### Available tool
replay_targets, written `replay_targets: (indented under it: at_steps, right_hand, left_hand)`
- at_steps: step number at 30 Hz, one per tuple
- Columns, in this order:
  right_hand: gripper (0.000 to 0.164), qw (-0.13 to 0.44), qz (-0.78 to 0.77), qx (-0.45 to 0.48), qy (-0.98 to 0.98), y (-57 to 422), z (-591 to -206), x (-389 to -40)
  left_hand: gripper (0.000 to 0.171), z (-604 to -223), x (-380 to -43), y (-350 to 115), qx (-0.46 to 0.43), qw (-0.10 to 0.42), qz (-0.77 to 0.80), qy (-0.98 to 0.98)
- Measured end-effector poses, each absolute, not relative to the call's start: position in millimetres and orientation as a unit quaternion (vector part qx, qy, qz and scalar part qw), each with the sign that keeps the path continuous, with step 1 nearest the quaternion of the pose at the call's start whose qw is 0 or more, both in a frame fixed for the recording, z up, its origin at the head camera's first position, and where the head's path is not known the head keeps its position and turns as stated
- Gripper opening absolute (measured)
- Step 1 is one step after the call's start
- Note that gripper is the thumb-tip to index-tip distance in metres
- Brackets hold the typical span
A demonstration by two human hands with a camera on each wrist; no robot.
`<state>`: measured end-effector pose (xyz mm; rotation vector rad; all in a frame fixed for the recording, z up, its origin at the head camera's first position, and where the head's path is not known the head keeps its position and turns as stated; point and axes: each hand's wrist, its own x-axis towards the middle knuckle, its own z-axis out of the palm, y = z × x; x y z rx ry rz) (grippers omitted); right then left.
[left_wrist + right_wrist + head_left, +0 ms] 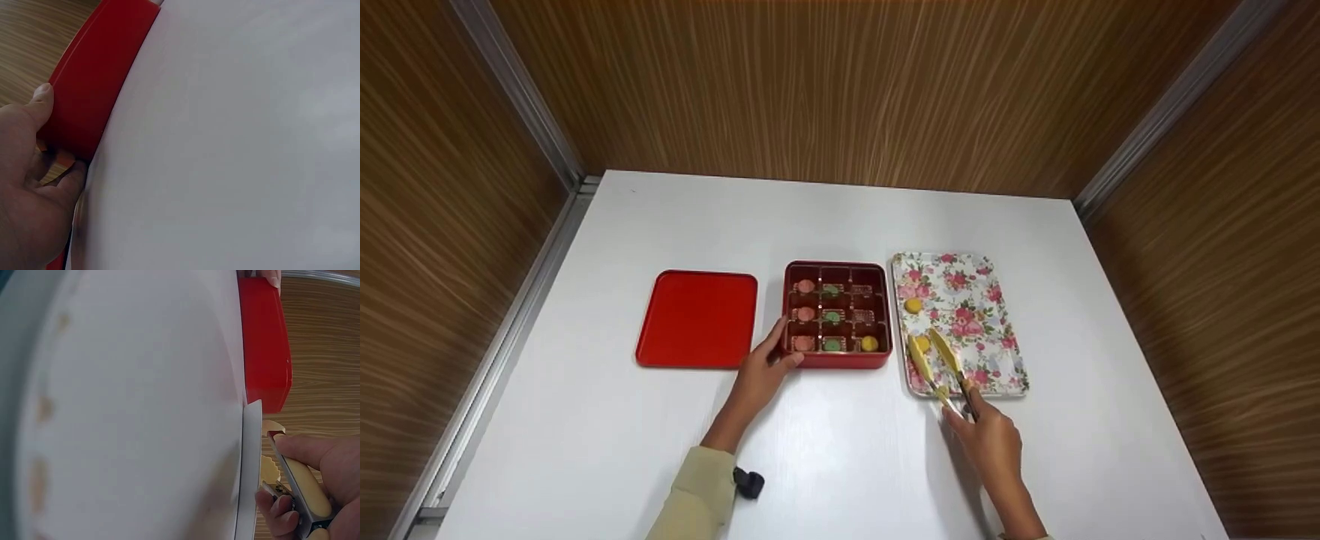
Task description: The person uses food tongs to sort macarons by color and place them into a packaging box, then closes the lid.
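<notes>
My left hand (759, 381) holds the front left corner of a square red tin box (840, 361), thumb on its front wall and fingers along its left side. A divided dark insert fills the box, with pink sweets (805, 314) down the left column, green ones (832, 316) in the middle and one yellow sweet (870, 343) at front right. My right hand (994, 442) grips yellow-tipped tongs (947, 355) over a flowered tray (997, 375). Their parted tips stand either side of a round yellow sweet (922, 343). Another yellow sweet (913, 305) lies farther back on the tray.
A flat red lid (701, 319) lies on the white table (840, 450) left of the box. The tray stands close along the box's right side. Wood-grain panels (840, 90) rise behind the table and at both sides.
</notes>
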<state>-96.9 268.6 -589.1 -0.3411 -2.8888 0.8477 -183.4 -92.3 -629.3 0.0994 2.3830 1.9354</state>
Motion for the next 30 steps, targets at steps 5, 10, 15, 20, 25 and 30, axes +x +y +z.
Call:
replay_targets:
  at_steps: [5,10,15,20,25,30]
  right_hand:
    - [0.068,0.049,0.277,-0.113,-0.953,268.8,-590.4,-97.8]
    - [0.067,0.051,0.276,-0.114,-0.953,269.0,-590.7,-98.1]
    - [0.065,0.053,0.276,-0.114,-0.953,268.9,-590.7,-98.6]
    - [0.062,0.049,0.282,-0.121,-0.95,268.3,-591.4,-97.9]
    - [0.059,0.054,0.283,-0.12,-0.95,268.7,-592.7,-97.2]
    - [0.06,0.049,0.287,-0.117,-0.949,268.1,-593.5,-96.9]
  left_hand:
    - [0.078,-629.4,-182.4,-92.5,0.028,0.042,0.63,0.775]
    - [0.077,-630.3,-183.0,-92.5,0.03,0.036,0.629,0.776]
    - [0.077,-629.8,-183.1,-92.2,0.027,0.037,0.629,0.776]
    - [0.077,-629.8,-183.6,-92.0,0.035,0.038,0.633,0.772]
    - [0.077,-629.4,-183.4,-91.9,0.03,0.04,0.634,0.771]
    - [0.077,-628.9,-182.7,-91.9,0.029,0.039,0.634,0.772]
